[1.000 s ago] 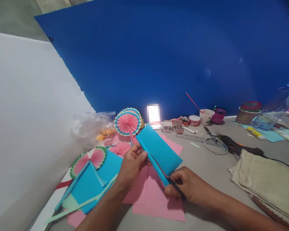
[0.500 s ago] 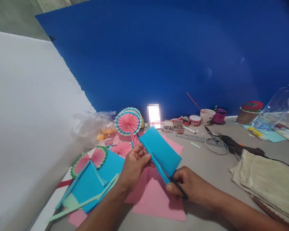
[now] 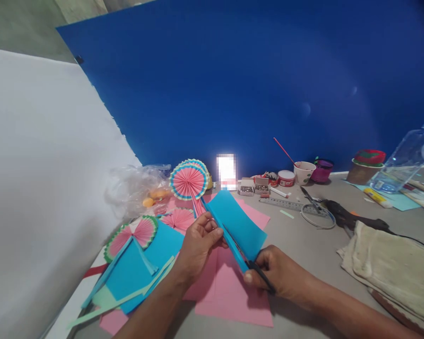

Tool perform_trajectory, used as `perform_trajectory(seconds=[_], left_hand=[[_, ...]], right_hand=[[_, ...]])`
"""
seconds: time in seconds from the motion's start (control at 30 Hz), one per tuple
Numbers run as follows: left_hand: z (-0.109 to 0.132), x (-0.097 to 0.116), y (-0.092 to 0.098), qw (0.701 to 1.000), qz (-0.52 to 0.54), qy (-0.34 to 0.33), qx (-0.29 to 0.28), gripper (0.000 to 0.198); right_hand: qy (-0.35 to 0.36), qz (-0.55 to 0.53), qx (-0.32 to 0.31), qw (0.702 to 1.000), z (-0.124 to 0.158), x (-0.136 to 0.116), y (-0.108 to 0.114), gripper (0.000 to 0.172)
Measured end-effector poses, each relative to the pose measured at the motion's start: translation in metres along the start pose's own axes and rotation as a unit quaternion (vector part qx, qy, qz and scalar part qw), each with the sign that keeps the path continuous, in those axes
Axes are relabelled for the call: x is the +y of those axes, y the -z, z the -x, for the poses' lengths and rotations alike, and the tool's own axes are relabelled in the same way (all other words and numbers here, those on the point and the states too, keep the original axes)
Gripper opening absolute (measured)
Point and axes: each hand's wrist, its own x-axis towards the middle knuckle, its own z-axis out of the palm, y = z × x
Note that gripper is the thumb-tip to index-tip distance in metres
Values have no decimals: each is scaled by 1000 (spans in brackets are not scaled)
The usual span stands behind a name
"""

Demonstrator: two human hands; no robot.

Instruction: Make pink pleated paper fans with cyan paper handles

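Between my hands is a folded sheet of blue paper [image 3: 238, 221], held up tilted over the table. My left hand [image 3: 203, 238] pinches its left edge between thumb and fingers. In my right hand [image 3: 273, 268] is a pair of black-handled scissors [image 3: 259, 274]; their blades run lengthwise through the paper, with a narrow strip on the near left side of the cut. Pink paper sheets [image 3: 236, 301] lie beneath. Past the paper's left corner stands a pleated pink paper fan [image 3: 188, 180] with a blue and pale green rim.
Left of my hands lie a green-edged pleated fan [image 3: 144, 230], a blue sheet [image 3: 127, 278] and pale green strips [image 3: 127, 297]. A steel ruler [image 3: 286, 204], pin boxes [image 3: 246, 187], a paper cup [image 3: 304, 173] and a plastic bottle [image 3: 403, 157] sit farther back; a folded cloth [image 3: 392, 268] is at right.
Little differs. The blue paper's wide part bends slightly more along the cut, while both hands keep nearly the same place; the whole view has shifted a touch.
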Motion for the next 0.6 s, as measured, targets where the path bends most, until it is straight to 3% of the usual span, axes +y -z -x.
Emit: perform_trajectory(seconds=[0.6], left_hand=[[1,-4,-1,1000,-4,13,-20,42]], right_hand=[[20,-71,-7,997,1,-7,-4,51]])
